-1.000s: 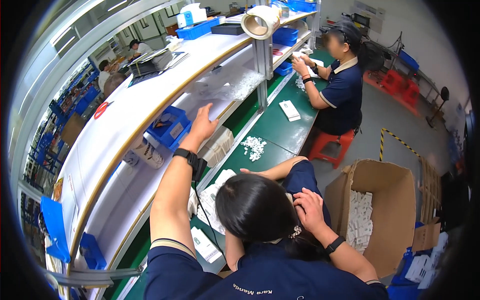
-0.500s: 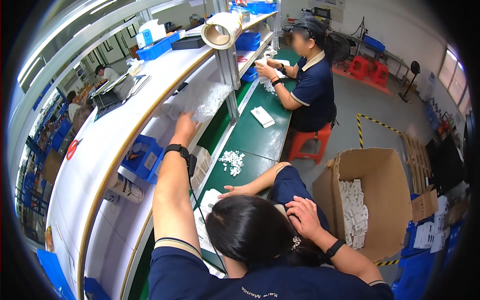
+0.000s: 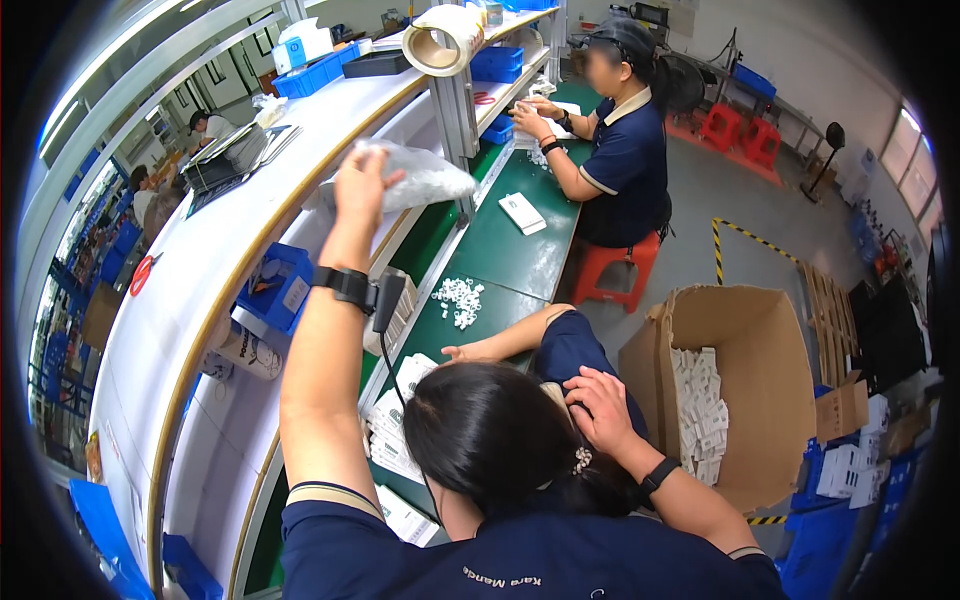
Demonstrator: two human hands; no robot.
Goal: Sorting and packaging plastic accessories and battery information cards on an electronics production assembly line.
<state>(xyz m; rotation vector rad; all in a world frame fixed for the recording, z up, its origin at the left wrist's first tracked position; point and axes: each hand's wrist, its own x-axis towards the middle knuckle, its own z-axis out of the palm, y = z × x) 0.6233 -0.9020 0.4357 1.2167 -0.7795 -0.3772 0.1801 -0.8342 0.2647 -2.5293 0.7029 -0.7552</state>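
Observation:
My left hand (image 3: 362, 185), raised over the shelf edge, is closed on a clear plastic bag (image 3: 425, 180) that bulges with small white parts. The bag hangs above the green bench, its contents sagging toward the far right. Part of the grip is hidden behind my fingers. Fingers apart, my right hand (image 3: 603, 408) lies on the shoulder of a dark-haired co-worker (image 3: 490, 425) seated directly in front of me and holds nothing. That co-worker's forearm rests beside flat white printed packs (image 3: 392, 432). Farther along the bench lies a loose pile of small white parts (image 3: 460, 300).
The white shelf (image 3: 215, 290) with a brown edge runs along the left, with blue bins (image 3: 275, 288) below it. A second co-worker (image 3: 630, 140) sits at the far bench, near a white box (image 3: 522, 213). A large cardboard box (image 3: 765, 400) of white packs stands at right.
My left hand has risen and drawn the plastic bag up and outward from under the shelf. My right hand stays on the co-worker's shoulder.

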